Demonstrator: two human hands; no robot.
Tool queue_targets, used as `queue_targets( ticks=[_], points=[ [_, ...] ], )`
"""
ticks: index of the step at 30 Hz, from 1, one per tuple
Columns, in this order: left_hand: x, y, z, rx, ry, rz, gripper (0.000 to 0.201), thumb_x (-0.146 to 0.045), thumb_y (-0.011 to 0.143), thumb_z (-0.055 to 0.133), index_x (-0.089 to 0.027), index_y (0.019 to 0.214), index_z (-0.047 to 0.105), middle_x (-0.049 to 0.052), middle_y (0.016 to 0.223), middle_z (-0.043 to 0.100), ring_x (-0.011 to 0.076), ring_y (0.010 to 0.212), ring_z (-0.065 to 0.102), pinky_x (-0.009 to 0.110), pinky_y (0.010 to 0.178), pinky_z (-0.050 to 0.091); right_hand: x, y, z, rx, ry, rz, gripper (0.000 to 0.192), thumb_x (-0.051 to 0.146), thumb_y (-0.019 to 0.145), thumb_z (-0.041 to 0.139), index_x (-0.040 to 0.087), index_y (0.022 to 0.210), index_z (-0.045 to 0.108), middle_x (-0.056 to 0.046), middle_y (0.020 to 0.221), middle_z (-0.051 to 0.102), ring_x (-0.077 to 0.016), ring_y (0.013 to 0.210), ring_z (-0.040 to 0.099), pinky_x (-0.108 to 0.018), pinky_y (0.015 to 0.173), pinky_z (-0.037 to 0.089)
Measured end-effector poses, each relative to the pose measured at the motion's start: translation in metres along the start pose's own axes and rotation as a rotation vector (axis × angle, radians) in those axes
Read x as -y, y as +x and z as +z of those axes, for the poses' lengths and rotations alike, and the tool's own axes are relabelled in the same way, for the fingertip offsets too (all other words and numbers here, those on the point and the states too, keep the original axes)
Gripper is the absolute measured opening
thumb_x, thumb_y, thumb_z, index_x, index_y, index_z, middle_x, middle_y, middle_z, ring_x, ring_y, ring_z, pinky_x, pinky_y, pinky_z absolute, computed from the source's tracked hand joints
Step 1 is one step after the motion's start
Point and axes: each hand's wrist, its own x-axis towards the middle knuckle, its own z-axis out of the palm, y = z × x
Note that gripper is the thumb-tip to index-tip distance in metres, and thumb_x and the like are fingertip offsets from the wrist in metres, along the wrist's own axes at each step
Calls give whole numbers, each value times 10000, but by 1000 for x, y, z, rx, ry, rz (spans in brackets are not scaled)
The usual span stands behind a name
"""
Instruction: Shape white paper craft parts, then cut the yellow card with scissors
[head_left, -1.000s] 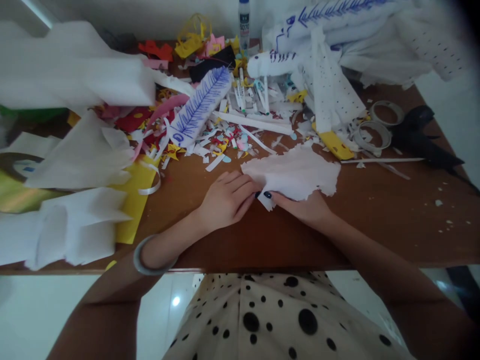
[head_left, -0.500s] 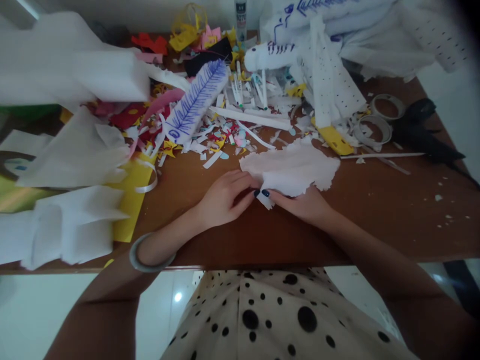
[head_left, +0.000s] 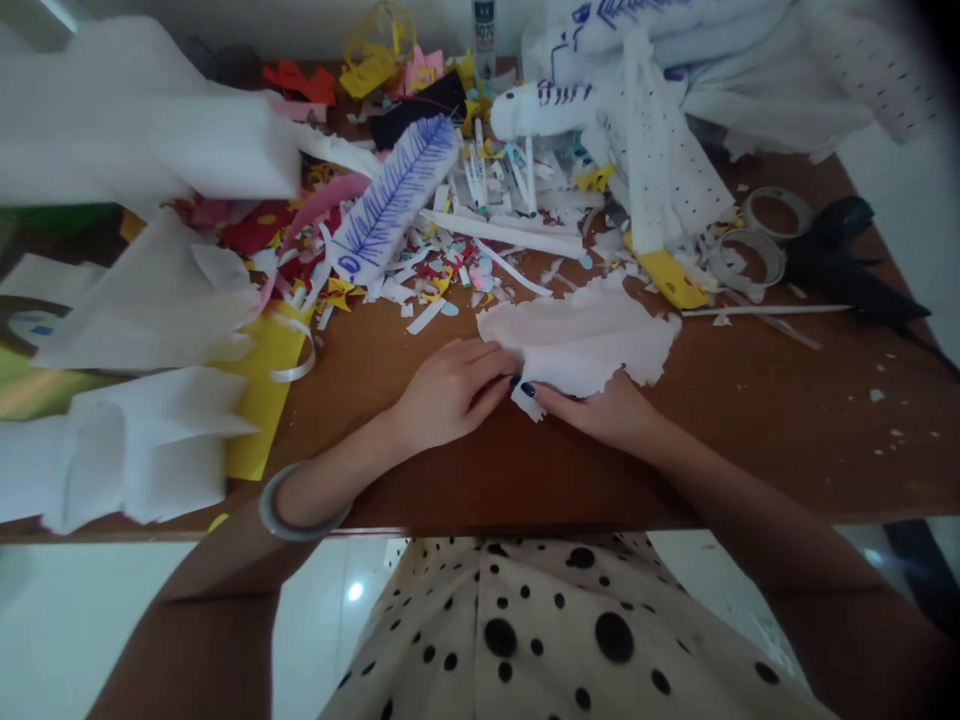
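Left hand (head_left: 450, 392): our fingers pinch shut on the near-left edge of the ragged white paper sheet (head_left: 581, 338).
Right hand (head_left: 607, 410): pinching beside it, equally near.
Sheet: on the brown table (head_left: 750, 440), long axis stretching rightward beyond our fingers.

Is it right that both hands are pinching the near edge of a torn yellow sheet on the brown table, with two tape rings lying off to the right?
Not quite: the sheet is white, not yellow, as the head view shows. The rest holds: the left hand and right hand pinch its near edge on the brown table, and two tape rings lie off to the right.
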Motion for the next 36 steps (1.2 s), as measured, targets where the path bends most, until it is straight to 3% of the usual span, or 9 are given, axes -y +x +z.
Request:
queue_targets(
  ticks=[10,17,23,29,36],
  points=[
    [-1,-2,4,-121,172,-25,168,-252,924,476,-175,1001,604,67,949,672,199,886,618,333,779,452,-1,3,-1,-71,-16,2,219,326,783,618,216,952,703,-32,947,753,-223,934,696,-307,865,547],
    [-3,-1,6,-236,-43,-100,154,-252,896,564,-194,977,680,47,923,721,169,865,653,314,802,494,-2,5,-3,-55,-29,15,183,311,801,580,226,911,698,-21,912,755,-213,887,703,-306,828,550],
    [-4,1,6,-193,-104,-128,171,-270,884,584,-188,985,695,60,924,724,180,867,645,338,806,500,0,7,-4,-66,-39,23,203,328,785,599,210,908,708,-46,924,756,-239,904,704,-323,847,542],
    [-2,1,5,-146,-251,-180,171,-271,900,554,-195,956,697,60,926,711,172,877,635,320,812,496,2,5,-5,-50,-132,102,208,393,759,610,211,778,708,-61,801,751,-263,792,707,-341,719,563],
    [4,2,2,-72,-408,-202,182,-264,898,552,-192,969,703,53,924,698,151,878,625,276,811,483,2,4,-7,-15,-108,110,214,403,766,602,212,771,699,-47,788,747,-244,764,701,-317,680,552]
  ],
)
